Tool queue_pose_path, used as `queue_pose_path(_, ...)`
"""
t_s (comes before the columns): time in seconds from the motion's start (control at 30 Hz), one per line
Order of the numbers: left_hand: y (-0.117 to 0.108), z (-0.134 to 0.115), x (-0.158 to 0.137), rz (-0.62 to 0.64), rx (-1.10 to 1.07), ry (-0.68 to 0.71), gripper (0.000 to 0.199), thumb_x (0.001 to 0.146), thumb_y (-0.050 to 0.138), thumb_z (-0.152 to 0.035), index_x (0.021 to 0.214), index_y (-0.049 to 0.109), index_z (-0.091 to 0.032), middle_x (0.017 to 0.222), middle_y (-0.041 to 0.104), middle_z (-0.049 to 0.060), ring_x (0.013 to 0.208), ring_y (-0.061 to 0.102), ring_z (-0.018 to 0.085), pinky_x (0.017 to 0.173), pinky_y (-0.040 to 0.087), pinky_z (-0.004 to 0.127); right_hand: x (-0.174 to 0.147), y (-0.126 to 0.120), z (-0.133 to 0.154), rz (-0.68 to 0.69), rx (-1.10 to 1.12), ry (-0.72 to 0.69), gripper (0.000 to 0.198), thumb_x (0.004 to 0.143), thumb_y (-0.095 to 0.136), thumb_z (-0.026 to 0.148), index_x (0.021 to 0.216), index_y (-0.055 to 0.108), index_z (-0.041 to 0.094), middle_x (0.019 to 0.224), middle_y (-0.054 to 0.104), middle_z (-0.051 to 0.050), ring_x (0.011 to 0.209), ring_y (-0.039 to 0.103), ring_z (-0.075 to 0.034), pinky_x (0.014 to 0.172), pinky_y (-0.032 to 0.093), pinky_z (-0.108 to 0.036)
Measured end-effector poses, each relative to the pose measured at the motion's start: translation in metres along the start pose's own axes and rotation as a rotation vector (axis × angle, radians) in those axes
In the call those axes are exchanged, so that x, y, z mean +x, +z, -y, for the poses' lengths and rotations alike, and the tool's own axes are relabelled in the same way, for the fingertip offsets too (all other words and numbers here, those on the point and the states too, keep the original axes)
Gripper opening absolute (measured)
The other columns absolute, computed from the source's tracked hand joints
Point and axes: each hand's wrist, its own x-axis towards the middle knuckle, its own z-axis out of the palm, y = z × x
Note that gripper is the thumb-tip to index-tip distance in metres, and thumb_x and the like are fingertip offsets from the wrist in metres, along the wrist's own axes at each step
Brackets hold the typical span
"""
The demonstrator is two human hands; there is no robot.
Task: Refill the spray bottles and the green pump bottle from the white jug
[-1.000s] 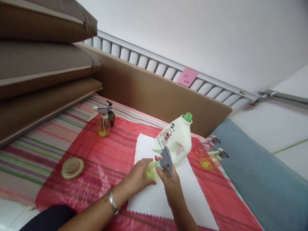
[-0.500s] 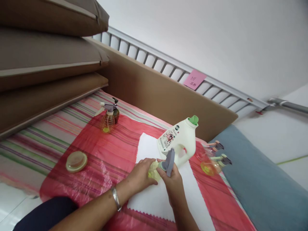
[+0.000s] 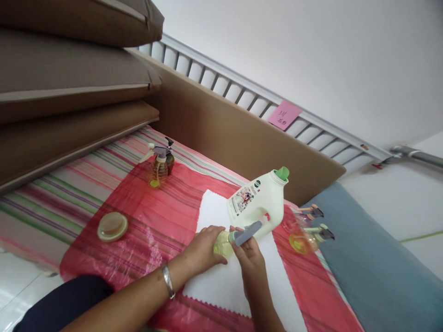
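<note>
My left hand (image 3: 205,247) is wrapped round the clear body of a small spray bottle (image 3: 222,245) that holds pale yellow liquid. At the bottle's neck, my right hand (image 3: 249,256) grips the collar of the grey spray head (image 3: 248,233). The bottle tilts, its head pointing to the right, over a white cloth (image 3: 214,290) with a zigzag edge. Just behind stands a large cream detergent jug (image 3: 258,198) with a green spout. Part of the jug's handle is hidden behind the spray head and my right hand.
Two spray bottles (image 3: 304,242) lie tilted on the right. A ribbed amber spray bottle (image 3: 159,173) and a dark pump bottle (image 3: 170,161) stand back left. A round lidded dish (image 3: 112,226) rests on the red plastic sheet (image 3: 138,207). Stacked cushions (image 3: 79,69) rise at left.
The grey spray head has turned about the neck, so its long part now points up to the right. My right hand's fingers have shifted with it; my left hand keeps its hold.
</note>
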Motion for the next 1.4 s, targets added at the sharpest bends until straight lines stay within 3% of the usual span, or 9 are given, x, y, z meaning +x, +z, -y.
queue_pose_path(0.23,0.001,0.004,0.001,0.003,0.009,0.031,0.078,0.049,0.08,-0.027,0.121,0.05,-0.024,0.122,0.056,0.008,0.112,0.049,0.027,0.096,0.038,0.04,-0.006,0.012,-0.006,-0.086,0.109,0.038,0.044,0.067,0.068,0.038,0.105,0.055,0.018,0.113,0.062,-0.009,0.109,0.053,-0.027,0.097,0.037,-0.045)
queue_pose_path(0.4,0.001,0.005,0.0,-0.003,0.015,0.039,0.078,0.051,0.079,-0.027,0.123,0.048,-0.022,0.122,0.055,0.009,0.112,0.049,0.027,0.096,0.038,0.039,-0.008,0.017,-0.006,-0.112,0.066,0.008,0.049,0.075,0.059,0.042,0.118,0.049,0.02,0.127,0.052,-0.008,0.12,0.043,-0.024,0.101,0.032,-0.04)
queue_pose_path(0.67,0.002,0.009,0.002,-0.008,0.0,0.042,0.078,0.051,0.079,-0.028,0.122,0.049,-0.024,0.122,0.055,0.009,0.112,0.049,0.027,0.096,0.038,0.04,-0.019,0.0,-0.011,-0.078,-0.121,0.003,0.041,0.07,0.064,0.04,0.105,0.058,0.02,0.109,0.064,-0.007,0.103,0.055,-0.027,0.088,0.042,-0.041)
queue_pose_path(0.73,0.001,0.008,0.002,-0.009,0.005,0.039,0.079,0.049,0.079,-0.031,0.122,0.049,-0.025,0.122,0.056,0.009,0.111,0.05,0.029,0.096,0.038,0.04,-0.03,-0.015,-0.004,-0.145,-0.303,-0.079,0.032,0.072,0.063,0.04,0.097,0.062,0.021,0.102,0.065,-0.008,0.097,0.057,-0.027,0.087,0.042,-0.043)
queue_pose_path(0.83,0.001,0.008,0.003,-0.006,0.014,0.051,0.081,0.049,0.08,-0.032,0.123,0.049,-0.025,0.123,0.055,0.009,0.112,0.049,0.03,0.096,0.037,0.04,-0.032,-0.04,0.023,-0.222,-0.55,-0.403,0.021,0.077,0.059,0.034,0.095,0.062,0.024,0.098,0.065,-0.007,0.094,0.057,-0.025,0.086,0.042,-0.043)
queue_pose_path(0.93,0.001,0.01,0.003,-0.012,0.009,0.056,0.079,0.049,0.079,-0.03,0.123,0.049,-0.026,0.122,0.056,0.007,0.112,0.049,0.029,0.096,0.037,0.04,-0.007,-0.051,0.056,-0.028,-0.78,-0.72,0.028,0.078,0.058,0.031,0.105,0.061,0.026,0.112,0.061,-0.008,0.107,0.051,-0.027,0.092,0.037,-0.047)
queue_pose_path(1.1,0.0,0.008,0.003,-0.016,0.01,0.048,0.081,0.05,0.079,-0.029,0.123,0.047,-0.021,0.122,0.055,0.01,0.112,0.049,0.029,0.095,0.037,0.041,0.04,-0.046,0.081,0.406,-1.036,-0.666,0.025,0.084,0.051,0.035,0.104,0.064,0.03,0.098,0.068,-0.003,0.092,0.06,-0.025,0.083,0.044,-0.044)
queue_pose_path(1.23,-0.002,-0.007,0.004,-0.095,-0.06,0.076,0.078,0.052,0.079,-0.032,0.122,0.045,-0.021,0.123,0.053,0.01,0.113,0.047,0.028,0.095,0.037,0.041,0.043,-0.039,0.082,0.429,-1.055,-0.615,0.025,0.085,0.048,0.037,0.101,0.065,0.029,0.086,0.069,-0.003,0.077,0.063,-0.022,0.069,0.048,-0.037)
queue_pose_path(1.4,0.003,-0.029,0.013,-0.22,-0.119,0.114,0.058,0.052,0.08,-0.03,0.102,0.053,-0.02,0.107,0.059,0.007,0.103,0.052,0.025,0.089,0.04,0.04,0.036,-0.039,0.085,0.425,-1.089,-0.576,0.024,0.084,0.048,0.029,0.101,0.064,0.026,0.088,0.069,-0.003,0.078,0.063,-0.019,0.069,0.05,-0.031)
